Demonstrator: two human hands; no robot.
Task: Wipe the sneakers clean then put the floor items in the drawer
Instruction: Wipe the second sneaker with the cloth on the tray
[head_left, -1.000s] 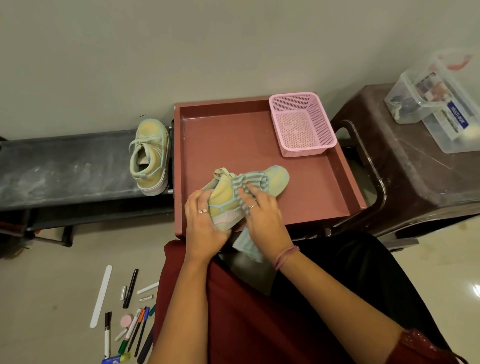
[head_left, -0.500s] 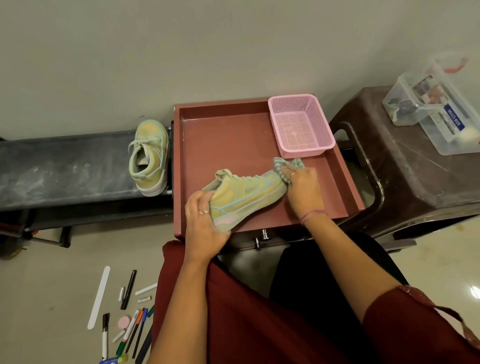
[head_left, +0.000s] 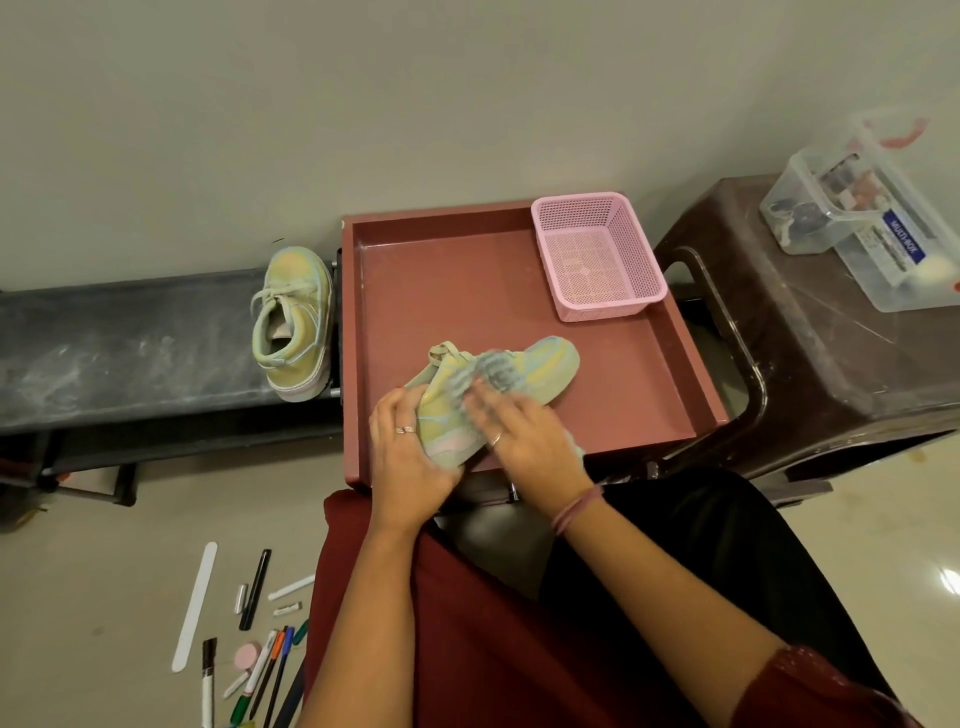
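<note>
A pale yellow-green sneaker (head_left: 540, 370) lies on its side in the open red-brown drawer (head_left: 457, 291). My left hand (head_left: 408, 452) grips its heel end. My right hand (head_left: 524, 434), blurred with motion, presses a striped grey-green cloth (head_left: 485, 366) against the sneaker's middle. The second sneaker (head_left: 293, 322) stands upright on the dark bench (head_left: 130, 348) left of the drawer. Several pens, markers, a white nail file (head_left: 195, 605) and a small pink disc (head_left: 247, 656) lie on the floor at lower left.
A pink mesh basket (head_left: 597, 254) sits in the drawer's back right corner. A brown plastic stool (head_left: 831, 353) stands on the right with clear plastic boxes (head_left: 872, 218) on it. My legs, in dark red and black cloth, fill the lower middle.
My right hand with the cloth has swept back from the sneaker's toe to its middle. The left hand still holds the heel in place.
</note>
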